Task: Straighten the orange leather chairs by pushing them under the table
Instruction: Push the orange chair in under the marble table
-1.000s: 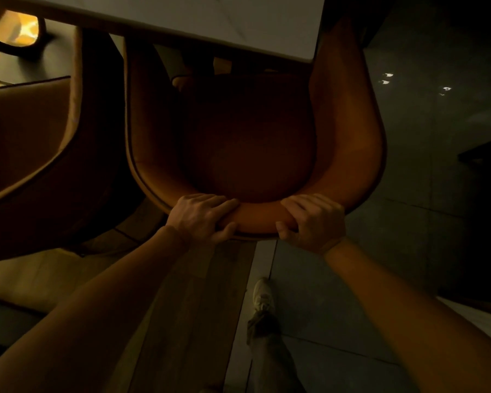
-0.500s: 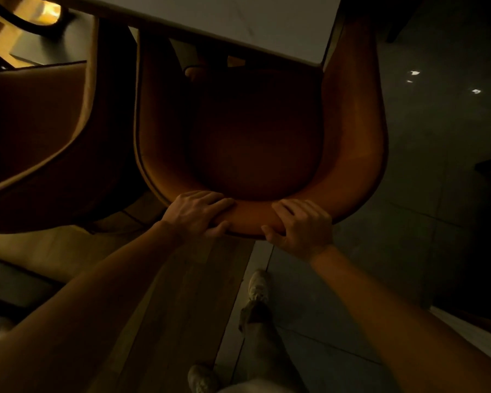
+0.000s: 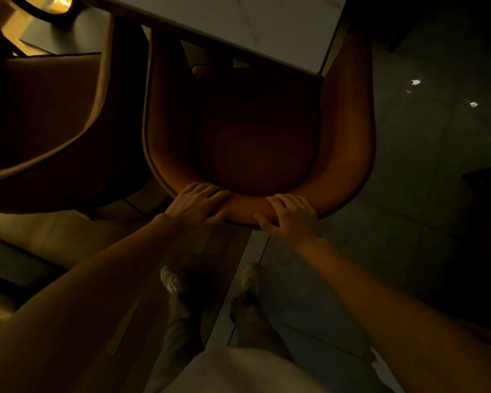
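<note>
While both hands grip the curved top edge of the backrest, the orange chair stands at 12 o'clock from the person, w/ its seat already partly under the pale counter. The left hand is wrapped over the rim at approx. 11 o'clock, fingers curled onto the inner side and thumb on the outer side. The right hand holds the same rim at approx. 1 o'clock, also closed around the leather. Both hands are about equally near to the chair, w/ a short bare piece of rim between them.

The long axis of the chair runs from the hands toward 12 o'clock, maybe turned a little toward 1 o'clock, so the push must go straight along this line. The counter corner lies over the right armrest side, i.e. this side may need some correction; I judge the chair is not yet fully in.

A second orange chair stands at 10 o'clock, just beside the first. The floor is dark, details are hard to see.
</note>
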